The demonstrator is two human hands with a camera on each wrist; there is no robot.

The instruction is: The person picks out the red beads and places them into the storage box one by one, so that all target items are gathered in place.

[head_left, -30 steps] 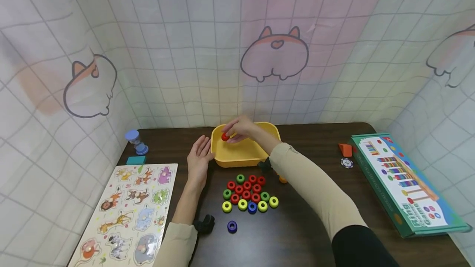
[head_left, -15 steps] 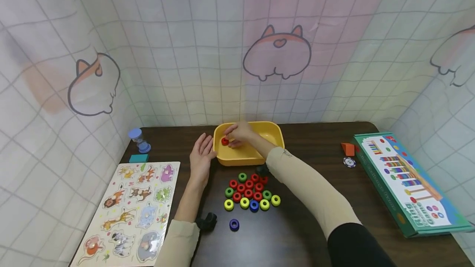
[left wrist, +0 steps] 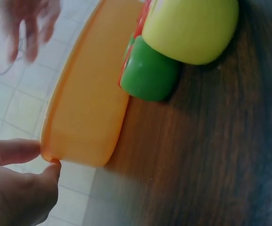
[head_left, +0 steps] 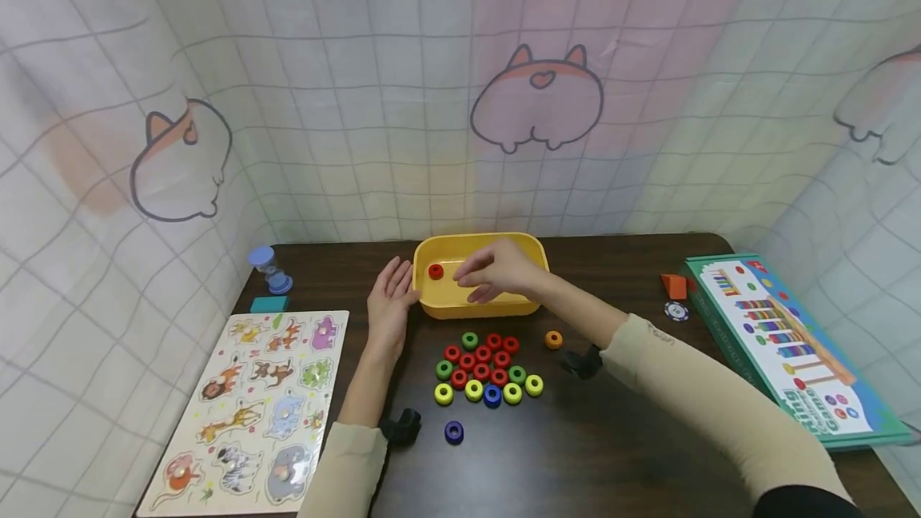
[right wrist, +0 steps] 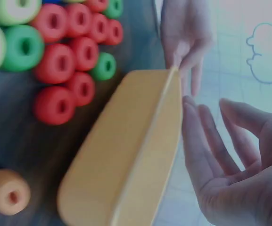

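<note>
In the head view, a shallow yellow tray (head_left: pixel 478 311) stands near the table's back edge with one red ring bead (head_left: pixel 436 271) lying at its left end. My left hand (head_left: pixel 388 310) stays at the tray's left side with fingers extended; its thumb and a finger touch the tray's corner in the left wrist view. Over the tray hovers my right hand (head_left: pixel 496 270), fingers loosely bent and holding nothing. In front of the tray lie more red ring beads (head_left: pixel 481 372), with green (head_left: pixel 470 340), yellow (head_left: pixel 444 394) and blue ones (head_left: pixel 492 396) around them.
An orange bead (head_left: pixel 553 340) and a dark blue one (head_left: pixel 454 432) lie apart. An animal puzzle board (head_left: pixel 245 410), teal block (head_left: pixel 269 304) and sand timer (head_left: pixel 271 270) are left. A toy box (head_left: pixel 787 350), orange block (head_left: pixel 674 287) and poker chip (head_left: pixel 676 311) are right.
My right hand has let go of the red ring bead inside the tray and moved right, away from it. The orange bead has come into view. My left hand stays by the tray.
</note>
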